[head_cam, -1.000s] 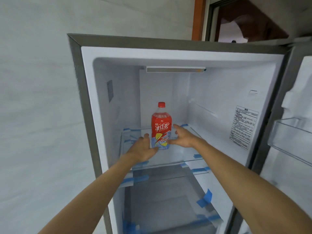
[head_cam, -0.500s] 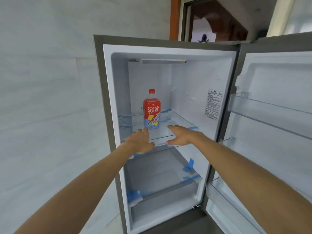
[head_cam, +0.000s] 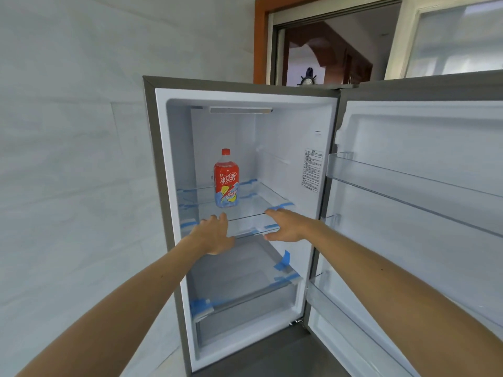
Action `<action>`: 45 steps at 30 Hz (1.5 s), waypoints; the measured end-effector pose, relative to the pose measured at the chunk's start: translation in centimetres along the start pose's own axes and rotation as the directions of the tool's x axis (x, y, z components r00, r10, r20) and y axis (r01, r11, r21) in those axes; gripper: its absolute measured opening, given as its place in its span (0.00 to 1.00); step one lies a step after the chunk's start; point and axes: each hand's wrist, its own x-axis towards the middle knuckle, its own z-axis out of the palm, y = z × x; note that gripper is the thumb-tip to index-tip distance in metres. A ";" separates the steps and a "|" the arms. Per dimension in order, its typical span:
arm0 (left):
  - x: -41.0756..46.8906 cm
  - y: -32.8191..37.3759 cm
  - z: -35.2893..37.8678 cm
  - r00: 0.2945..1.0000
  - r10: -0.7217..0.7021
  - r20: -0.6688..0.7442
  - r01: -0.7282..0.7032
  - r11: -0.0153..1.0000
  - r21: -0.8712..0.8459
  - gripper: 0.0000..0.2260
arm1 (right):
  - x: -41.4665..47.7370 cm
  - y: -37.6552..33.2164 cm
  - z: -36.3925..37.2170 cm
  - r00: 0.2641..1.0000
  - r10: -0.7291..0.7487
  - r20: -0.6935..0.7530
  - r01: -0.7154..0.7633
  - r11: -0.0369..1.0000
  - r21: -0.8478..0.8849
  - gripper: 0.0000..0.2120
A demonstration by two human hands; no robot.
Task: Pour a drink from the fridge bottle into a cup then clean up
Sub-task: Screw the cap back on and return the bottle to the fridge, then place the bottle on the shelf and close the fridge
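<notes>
My left hand [head_cam: 215,236] and right hand [head_cam: 285,225] hover empty, fingers loosely spread, before the glass shelf [head_cam: 245,212]. The bottle [head_cam: 226,180] stands upright farther back on it; the drawer [head_cam: 245,317] contents are unclear.

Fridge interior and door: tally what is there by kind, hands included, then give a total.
Bottle: 1
Glass shelves in the fridge: 2 (upper, lower)
Door racks: 2 (upper, lower)
Hands: 2, both empty (left hand, right hand)
Total: 7
</notes>
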 end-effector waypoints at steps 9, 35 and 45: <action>-4.7 4.2 0.8 1.000 -0.027 -0.014 0.027 1.000 0.016 0.32 | -6.8 1.8 1.0 0.997 -0.038 -0.070 0.041 0.998 0.041 0.33; -25.3 11.6 1.2 0.997 -0.081 -0.014 0.081 0.996 -0.036 0.33 | -27.7 0.4 3.1 0.997 -0.079 -0.004 0.079 0.997 0.026 0.39; -31.5 13.1 1.9 0.999 0.036 0.010 -0.035 0.995 -0.091 0.33 | -36.0 -2.0 5.8 0.998 0.070 0.009 -0.070 0.997 0.034 0.35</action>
